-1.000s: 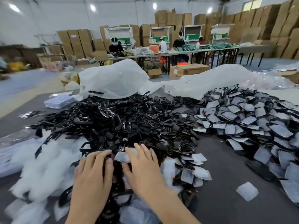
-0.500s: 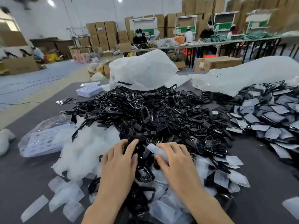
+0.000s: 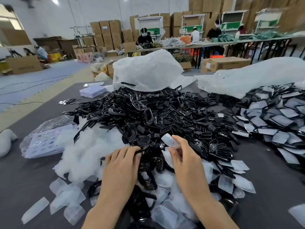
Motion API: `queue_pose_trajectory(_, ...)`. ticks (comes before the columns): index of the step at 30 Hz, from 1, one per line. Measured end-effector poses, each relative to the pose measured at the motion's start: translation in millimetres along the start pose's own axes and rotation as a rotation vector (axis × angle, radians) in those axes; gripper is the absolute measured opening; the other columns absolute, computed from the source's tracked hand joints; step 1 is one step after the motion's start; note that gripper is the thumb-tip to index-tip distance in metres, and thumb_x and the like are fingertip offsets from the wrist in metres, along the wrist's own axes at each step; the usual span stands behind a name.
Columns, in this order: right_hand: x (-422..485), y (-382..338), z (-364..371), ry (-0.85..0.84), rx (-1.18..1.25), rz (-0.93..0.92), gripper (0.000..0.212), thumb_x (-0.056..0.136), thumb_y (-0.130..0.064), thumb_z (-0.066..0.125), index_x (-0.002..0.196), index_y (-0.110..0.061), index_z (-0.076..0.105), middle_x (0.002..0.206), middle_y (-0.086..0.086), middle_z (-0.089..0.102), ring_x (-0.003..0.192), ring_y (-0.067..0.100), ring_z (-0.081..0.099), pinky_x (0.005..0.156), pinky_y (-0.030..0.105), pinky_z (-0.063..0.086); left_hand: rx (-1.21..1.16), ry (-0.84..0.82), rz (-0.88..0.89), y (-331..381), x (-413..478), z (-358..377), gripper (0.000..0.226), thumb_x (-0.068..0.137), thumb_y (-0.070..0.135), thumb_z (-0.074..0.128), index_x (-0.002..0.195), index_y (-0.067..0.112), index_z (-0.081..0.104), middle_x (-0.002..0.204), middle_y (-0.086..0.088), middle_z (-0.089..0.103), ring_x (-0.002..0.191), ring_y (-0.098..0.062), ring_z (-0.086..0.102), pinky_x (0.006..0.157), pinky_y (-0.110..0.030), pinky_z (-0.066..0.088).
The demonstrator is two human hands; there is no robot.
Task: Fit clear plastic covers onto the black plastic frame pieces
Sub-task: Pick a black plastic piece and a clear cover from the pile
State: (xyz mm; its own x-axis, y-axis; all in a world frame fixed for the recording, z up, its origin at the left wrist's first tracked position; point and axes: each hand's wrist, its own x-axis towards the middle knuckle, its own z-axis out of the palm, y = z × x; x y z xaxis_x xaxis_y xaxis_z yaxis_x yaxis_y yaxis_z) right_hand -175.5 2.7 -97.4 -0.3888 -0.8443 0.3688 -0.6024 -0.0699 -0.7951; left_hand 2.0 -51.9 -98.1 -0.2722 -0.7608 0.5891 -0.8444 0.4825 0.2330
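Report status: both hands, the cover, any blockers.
Right hand grip shut on clear cover, lifted. Left hand fingers down on black frame pile, grip unclear. No cover fitted yet. Nothing between hands.

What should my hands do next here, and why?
Probably lift one black frame out with the left hand and bring it to the clear cover. The right hand holds that cover raised, while the left hand's fingertips rest on the black pile.

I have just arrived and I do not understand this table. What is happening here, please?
A person is fitting clear covers onto black frames. The right hand holds one clear cover up between its fingertips. The left hand rests with its fingers on the pile of black frames, feeling for a piece. Finished pieces lie heaped on the right of the table.
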Motion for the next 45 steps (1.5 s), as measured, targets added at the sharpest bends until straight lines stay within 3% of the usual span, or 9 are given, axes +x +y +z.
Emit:
queue_pose_trajectory(6,-0.1,-4.6,-5.0,0.096,0.041,-0.022,0.036,0.103,-0.036,0.052,0.138,-0.030,0.054,0.086,-0.019,0.061,0.076,-0.003,0.058,0.072,0.011,0.045,-0.362,0.109,-0.258,2.9,4.4,-13.7,0.033,0.099,0.044,0.036,0.110,0.027,0.062,0.101,0.015,0.060,0.095,-0.012,0.049,0.083,-0.032,0.041)
queue_pose_trajectory(15,-0.1,-5.5,-4.8,-0.020,0.066,-0.026,0.048,0.099,-0.056,0.045,0.139,-0.032,0.057,0.111,-0.016,0.067,0.105,0.001,0.061,0.087,0.012,0.047,-0.678,0.036,-0.336,13.5,0.7,-14.4,0.020,0.099,0.043,0.048,0.113,0.047,0.062,0.077,0.020,0.062,0.065,0.001,0.056,0.063,-0.015,0.042)
queue_pose_trajectory(18,-0.4,-6.4,-3.8,-0.059,0.013,-0.033,0.062,0.098,-0.067,0.031,0.148,-0.034,0.046,0.137,-0.024,0.052,0.129,-0.006,0.042,0.108,0.018,0.034,-0.712,0.011,-0.365,14.9,0.4,-12.2,0.017,0.100,0.036,0.054,0.108,0.051,0.058,0.088,0.021,0.065,0.061,-0.008,0.058,0.057,-0.015,0.044)
queue_pose_trajectory(22,-1.0,-8.6,-3.7,-0.043,0.027,-0.051,0.069,0.095,-0.078,0.021,0.148,-0.039,0.042,0.141,-0.032,0.043,0.136,-0.013,0.030,0.113,0.019,0.026,-0.825,0.034,-0.414,21.2,1.8,-15.4,0.012,0.097,0.033,0.060,0.095,0.045,0.061,0.083,0.015,0.069,0.051,-0.005,0.054,0.052,-0.013,0.044)
queue_pose_trajectory(28,-2.8,-18.8,-2.8,-0.173,0.415,-0.014,0.018,0.099,-0.052,0.057,0.113,-0.050,0.067,0.091,-0.018,0.073,0.085,0.003,0.069,0.075,0.012,0.050,-0.977,-0.028,-0.361,40.5,-2.5,-18.6,0.006,0.094,0.036,0.062,0.089,0.040,0.064,0.079,0.008,0.072,0.053,-0.009,0.058,0.053,-0.021,0.049)
queue_pose_trajectory(32,3.6,-17.7,-7.8,-0.057,0.572,0.077,0.013,0.101,-0.031,0.060,0.099,-0.034,0.073,0.080,-0.001,0.073,0.066,0.008,0.065,0.059,0.021,0.052,-0.826,-0.066,-0.244,39.8,-4.3,-19.1,0.017,0.092,0.055,0.051,0.097,0.045,0.062,0.087,0.015,0.070,0.070,-0.006,0.064,0.061,-0.016,0.051)
queue_pose_trajectory(36,17.4,-8.8,-21.2,0.145,0.797,0.337,0.013,0.102,-0.018,0.058,0.098,-0.015,0.070,0.081,-0.002,0.075,0.065,0.011,0.069,0.058,0.020,0.056,-0.568,-0.121,-0.175,30.3,17.4,-13.0,0.010,0.101,0.038,0.050,0.099,0.044,0.058,0.088,0.020,0.064,0.084,0.000,0.059,0.072,-0.011,0.045)
queue_pose_trajectory(40,25.1,-1.9,-28.6,0.246,0.946,0.443,0.009,0.102,-0.013,0.057,0.103,-0.011,0.066,0.078,-0.003,0.075,0.067,0.014,0.073,0.060,0.019,0.057,-0.153,-0.261,-0.058,34.9,52.9,4.5,0.025,0.103,0.038,0.044,0.119,0.028,0.061,0.111,0.010,0.059,0.105,-0.012,0.056,0.091,-0.030,0.046)
queue_pose_trajectory(45,25.2,-1.1,-28.3,0.254,0.928,0.451,0.008,0.102,-0.012,0.057,0.102,-0.011,0.066,0.077,-0.002,0.075,0.068,0.017,0.074,0.059,0.019,0.057,0.252,-0.382,0.037,43.3,76.3,17.9,0.027,0.105,0.039,0.042,0.115,0.016,0.053,0.115,-0.002,0.054,0.107,-0.024,0.059,0.076,-0.033,0.042)
